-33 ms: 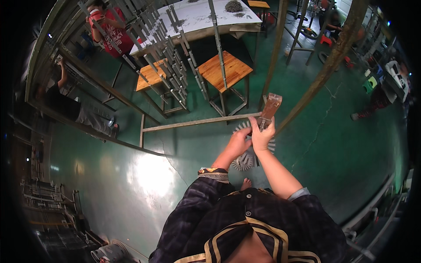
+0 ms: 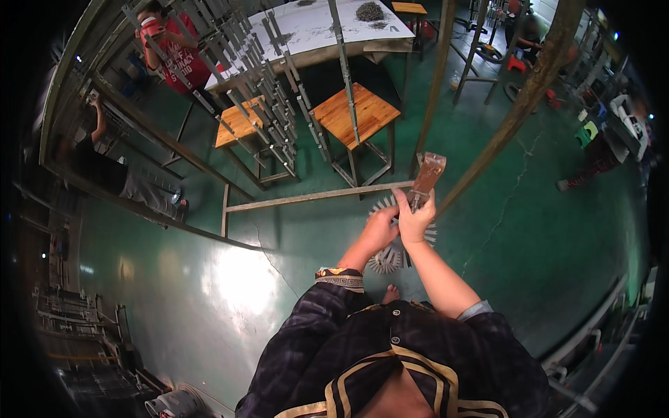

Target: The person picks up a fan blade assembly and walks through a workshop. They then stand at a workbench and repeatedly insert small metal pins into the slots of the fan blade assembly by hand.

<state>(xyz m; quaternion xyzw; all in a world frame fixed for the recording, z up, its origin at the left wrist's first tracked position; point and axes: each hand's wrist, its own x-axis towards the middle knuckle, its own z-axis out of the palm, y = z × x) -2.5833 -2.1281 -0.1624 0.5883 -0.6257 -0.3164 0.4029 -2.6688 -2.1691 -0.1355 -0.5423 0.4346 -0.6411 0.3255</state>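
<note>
My right hand [image 2: 416, 221] is closed round the lower end of a worn, reddish-brown flat block with a metal part at its base [image 2: 428, 173]. Its thumb points up beside the block. Pressed close against it, my left hand [image 2: 380, 230] has curled fingers; what they grip is hidden behind the right hand. Below and behind both hands is a round piece with pale grey strips [image 2: 385, 262] fanning outward. More such strips show past the right wrist, and the hands cover the middle.
A metal frame bar [image 2: 320, 196] crosses in front, with a thick rusty post [image 2: 512, 125] rising to the right. Beyond stand wooden-topped stools [image 2: 357, 115], racks of upright grey bars [image 2: 268, 111] and a white-covered table [image 2: 313, 31]. Other people are at the left and far right.
</note>
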